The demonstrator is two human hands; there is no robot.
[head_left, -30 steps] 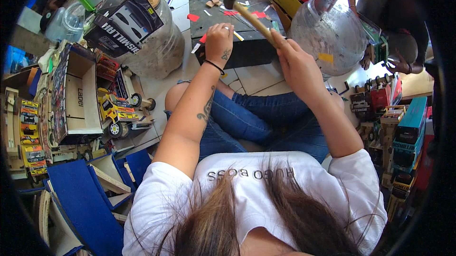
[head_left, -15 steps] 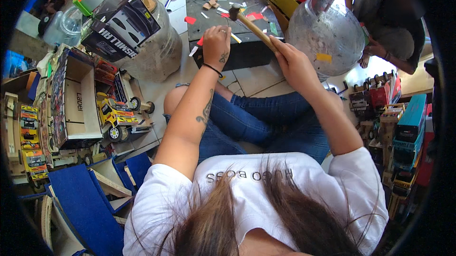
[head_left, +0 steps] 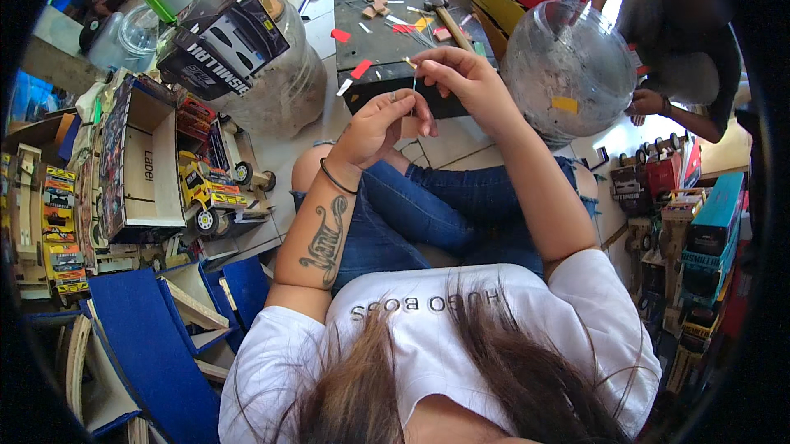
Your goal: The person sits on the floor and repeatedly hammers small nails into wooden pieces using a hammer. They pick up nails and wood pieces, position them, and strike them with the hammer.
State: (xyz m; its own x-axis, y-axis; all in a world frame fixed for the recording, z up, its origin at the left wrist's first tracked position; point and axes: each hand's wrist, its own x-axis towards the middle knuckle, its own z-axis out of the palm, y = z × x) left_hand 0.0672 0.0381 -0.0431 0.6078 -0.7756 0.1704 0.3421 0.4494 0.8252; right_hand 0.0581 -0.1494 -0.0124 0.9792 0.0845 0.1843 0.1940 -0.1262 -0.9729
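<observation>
My left hand (head_left: 383,127) is raised in front of my knees, its thumb and finger pinched on the lower end of a thin wire-like strand (head_left: 415,80). Above it, the fingertips of my right hand (head_left: 462,82) close on the upper end, so the strand runs upright between them. Its exact kind is too fine to tell. Just beyond, a hammer (head_left: 449,26) with a wooden handle lies on the black box (head_left: 362,45). Around it are small wooden blocks (head_left: 377,6) and scattered coloured scraps, including a red piece (head_left: 360,69).
Large clear plastic jars stand at left (head_left: 284,82) and right (head_left: 564,65). Toy trucks (head_left: 216,189) and an open wooden truck body (head_left: 152,172) crowd my left, above blue panels (head_left: 152,345). More toy vehicles (head_left: 712,230) line the right. Another person (head_left: 691,57) sits at far right.
My right hand has let go of the hammer, which now lies on the black box. Both hands have come together, holding the strand between them. My left hand has drawn back from the box.
</observation>
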